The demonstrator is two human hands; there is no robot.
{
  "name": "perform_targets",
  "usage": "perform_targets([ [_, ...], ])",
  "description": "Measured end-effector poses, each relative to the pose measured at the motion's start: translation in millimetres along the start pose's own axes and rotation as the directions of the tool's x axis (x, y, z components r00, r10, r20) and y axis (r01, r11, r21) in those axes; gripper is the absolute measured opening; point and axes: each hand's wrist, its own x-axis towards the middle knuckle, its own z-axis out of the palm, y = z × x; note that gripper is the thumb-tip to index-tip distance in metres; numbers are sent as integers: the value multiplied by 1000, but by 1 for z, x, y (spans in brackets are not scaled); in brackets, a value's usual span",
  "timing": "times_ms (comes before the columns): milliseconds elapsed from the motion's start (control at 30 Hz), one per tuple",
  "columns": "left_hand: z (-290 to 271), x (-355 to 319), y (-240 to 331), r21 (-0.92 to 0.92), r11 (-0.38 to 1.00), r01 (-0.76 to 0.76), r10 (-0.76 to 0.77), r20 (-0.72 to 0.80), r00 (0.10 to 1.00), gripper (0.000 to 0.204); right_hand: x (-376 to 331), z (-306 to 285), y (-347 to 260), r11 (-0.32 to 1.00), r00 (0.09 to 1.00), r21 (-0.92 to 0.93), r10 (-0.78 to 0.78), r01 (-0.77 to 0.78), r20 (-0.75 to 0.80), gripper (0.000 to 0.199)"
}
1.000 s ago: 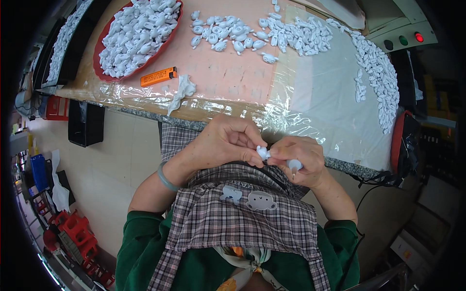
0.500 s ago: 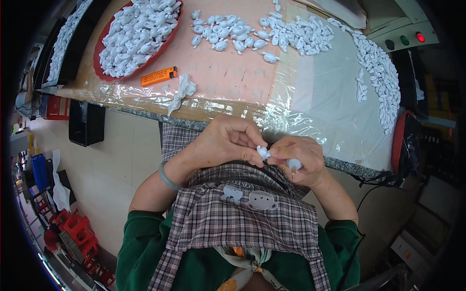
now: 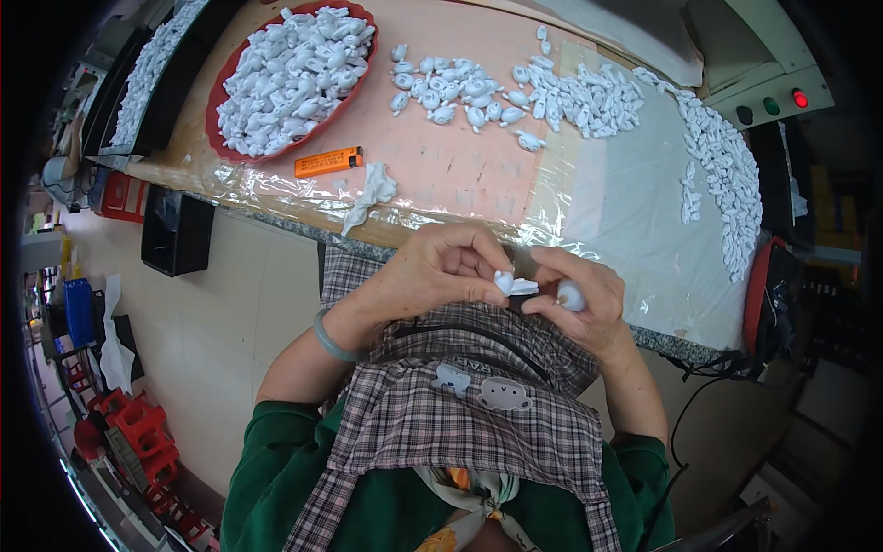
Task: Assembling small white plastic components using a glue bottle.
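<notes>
In front of the table edge, my left hand [image 3: 441,269] pinches a small white figurine [image 3: 521,287] between thumb and fingertips. The figurine's slim, pale end points toward my right hand [image 3: 598,299]. That hand is curled round a small whitish bottle [image 3: 570,295] with a thin tip, angled down toward my apron. Its thumb and index finger stand apart, a little away from the figurine. Beyond my hands, loose white figurines [image 3: 451,87] with small painted faces lie on a pink part of the table.
A red bowl [image 3: 221,138] heaped with white pieces stands at the far left. Near it lie an orange lighter [image 3: 328,162] and a crumpled white tissue [image 3: 372,195]. More white pieces [image 3: 727,166] line the right side, below a machine [image 3: 773,97] with a red light.
My right thumb and index finger have parted from the figurine, leaving it in my left hand alone. The view has shifted slightly, so the table things appear lower and further right.
</notes>
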Motion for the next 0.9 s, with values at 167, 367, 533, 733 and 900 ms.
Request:
perform_targets([
  [167, -25, -6, 28, 114, 993, -33, 49, -133, 990, 22, -11, -9, 7, 990, 992, -78, 113, -117, -58, 44],
  [367, -78, -15, 99, 658, 742, -124, 485, -400, 777, 27, -20, -13, 10, 979, 983, -103, 165, -174, -84, 40],
  [533, -94, -4, 140, 965, 236, 118, 741, -257, 620, 35, -20, -12, 11, 975, 985, -149, 158, -167, -70, 39],
  [733, -69, 20, 103, 998, -54, 44, 739, 10, 673, 28, -11, -13, 17, 979, 989, -154, 125, -135, -73, 38],
  [900, -41, 71, 52, 966, -43, -256, 639, 223, 736, 20, -13, -15, 15, 971, 984, -164, 165, -173, -66, 35],
])
